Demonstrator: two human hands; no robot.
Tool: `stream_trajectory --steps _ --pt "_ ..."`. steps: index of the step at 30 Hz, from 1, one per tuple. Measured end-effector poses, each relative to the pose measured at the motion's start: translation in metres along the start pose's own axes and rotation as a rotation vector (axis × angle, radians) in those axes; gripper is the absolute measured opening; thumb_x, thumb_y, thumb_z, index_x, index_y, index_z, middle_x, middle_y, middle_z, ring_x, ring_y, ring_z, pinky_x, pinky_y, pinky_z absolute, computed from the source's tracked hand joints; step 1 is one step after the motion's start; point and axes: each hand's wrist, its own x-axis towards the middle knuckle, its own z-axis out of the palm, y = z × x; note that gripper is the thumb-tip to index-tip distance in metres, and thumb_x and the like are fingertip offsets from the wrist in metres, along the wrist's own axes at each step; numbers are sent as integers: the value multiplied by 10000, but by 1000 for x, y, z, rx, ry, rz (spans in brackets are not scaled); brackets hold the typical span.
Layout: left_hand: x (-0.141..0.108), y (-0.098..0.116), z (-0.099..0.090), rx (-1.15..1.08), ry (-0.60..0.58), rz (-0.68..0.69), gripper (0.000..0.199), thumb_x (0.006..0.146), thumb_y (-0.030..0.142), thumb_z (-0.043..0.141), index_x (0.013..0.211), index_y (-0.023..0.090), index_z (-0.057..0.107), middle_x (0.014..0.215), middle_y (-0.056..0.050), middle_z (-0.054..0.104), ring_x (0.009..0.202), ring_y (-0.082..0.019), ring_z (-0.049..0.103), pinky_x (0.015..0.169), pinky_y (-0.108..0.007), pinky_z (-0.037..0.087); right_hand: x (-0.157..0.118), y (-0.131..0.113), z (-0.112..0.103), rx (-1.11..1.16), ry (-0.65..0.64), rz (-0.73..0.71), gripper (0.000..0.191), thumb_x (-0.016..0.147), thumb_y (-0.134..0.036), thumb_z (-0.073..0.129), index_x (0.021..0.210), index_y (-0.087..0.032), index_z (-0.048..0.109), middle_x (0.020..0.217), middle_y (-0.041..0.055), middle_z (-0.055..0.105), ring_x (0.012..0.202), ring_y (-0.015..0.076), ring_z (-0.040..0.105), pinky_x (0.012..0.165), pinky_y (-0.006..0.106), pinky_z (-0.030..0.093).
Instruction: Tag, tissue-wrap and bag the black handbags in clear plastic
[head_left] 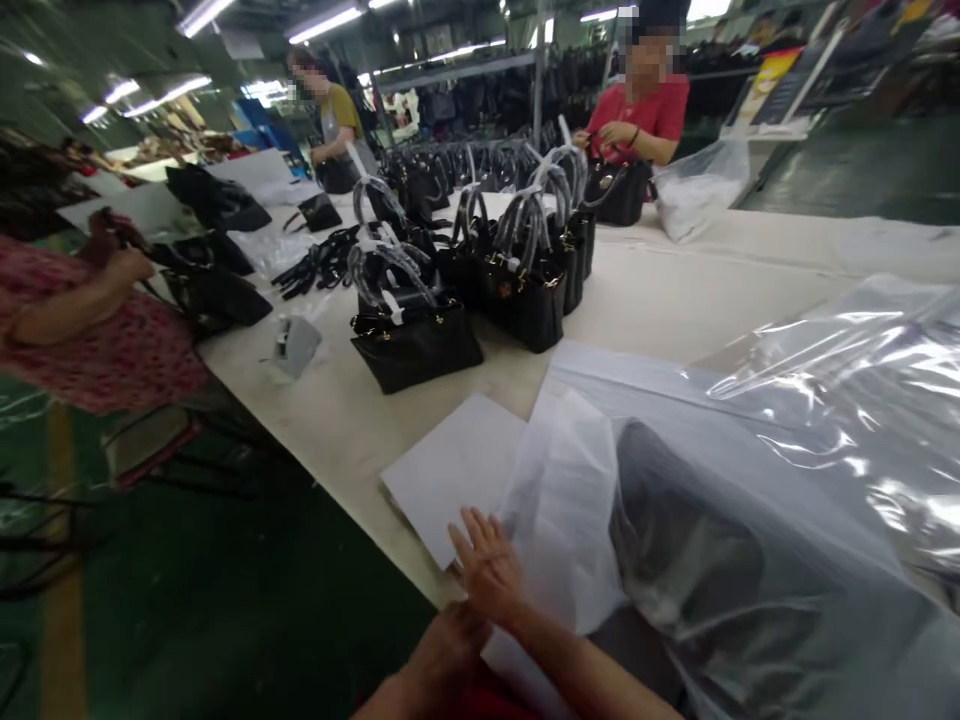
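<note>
My right hand [489, 572] lies open with fingers stretched, over the near edge of a stack of white sheets [461, 465] and against a crumpled white translucent wrapping [574, 490]. Just below it, at the table's near edge, my left hand [454, 640] is closed, its fingertips hidden beneath the right wrist; what it holds cannot be made out. To the right of my hands, a dark grey bulky thing [690, 530] shows through translucent plastic sheeting [817, 500]. Beyond the sheets stands a black handbag [420, 345] with plastic-wrapped handles.
More black handbags [525, 305] stand behind on the white table [645, 320]. A small grey object [296, 345] lies near the left edge. People work around the table: one in a red shirt [664, 110], one in a patterned top [97, 330], one in a yellow top [345, 110].
</note>
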Motion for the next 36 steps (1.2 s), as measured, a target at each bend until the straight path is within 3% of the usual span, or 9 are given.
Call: stream_trajectory --steps 4,8,13,17,22,27,31,34,36 --pt "-39 -36 -22 62 96 -50 366 700 -16 362 952 150 568 861 -83 659 842 -187 616 712 -281 534 20 23 63 -202 -60 2 825 675 -399 713 1367 -98 382 1436 235 331 1343 384 270 1103 551 188" --pt "-63 -57 -30 61 34 -139 376 693 -15 374 949 170 579 859 -66 661 846 -181 623 735 -274 534 15 26 90 -309 -8 -70 496 777 -291 616 1218 -84 527 1280 227 525 1244 344 435 1025 502 324" --pt "-55 -81 -40 28 49 -32 329 752 33 387 978 174 581 890 -69 671 852 -174 633 737 -246 536 26 12 66 -317 87 -253 240 792 -77 490 1011 -117 578 1018 120 638 979 220 573 832 341 459" --pt "-31 -98 -57 -8 76 -8 309 800 32 362 965 178 580 864 -61 664 804 -154 629 713 -229 534 48 2 39 -222 100 -194 162 753 -36 470 688 -177 515 660 22 562 619 159 511 557 273 413" --pt "-10 -111 -63 -142 92 -60 249 855 123 373 831 187 612 721 -41 632 664 -146 610 619 -218 519 58 -6 40 -226 229 -185 162 754 -46 463 669 -183 475 645 22 532 607 162 474 563 280 392" --pt "-12 -125 -57 -474 -87 -479 277 853 369 451 776 214 667 730 -22 676 675 -152 634 628 -209 505 50 -5 48 -295 41 -140 123 803 -88 507 725 -181 487 677 15 568 617 158 519 539 261 407" --pt "-15 -147 -63 -605 -180 -855 355 689 521 531 741 212 697 716 -15 697 723 -204 642 662 -260 506 49 -11 34 -338 -110 -134 107 830 -102 495 748 -171 504 676 23 584 603 165 549 489 256 406" --pt "-4 -163 -87 -741 -61 -1097 448 556 572 600 732 170 687 671 -45 689 731 -252 649 644 -307 522 59 -27 1 -303 -51 -149 71 835 -111 503 789 -163 516 720 21 604 628 158 566 531 257 440" --pt "15 -168 -112 -728 155 -1138 480 586 579 630 766 135 666 690 -64 681 712 -252 648 628 -331 531 71 -42 -34 -243 6 -182 39 820 -140 534 786 -158 526 729 18 614 631 148 565 562 256 458"
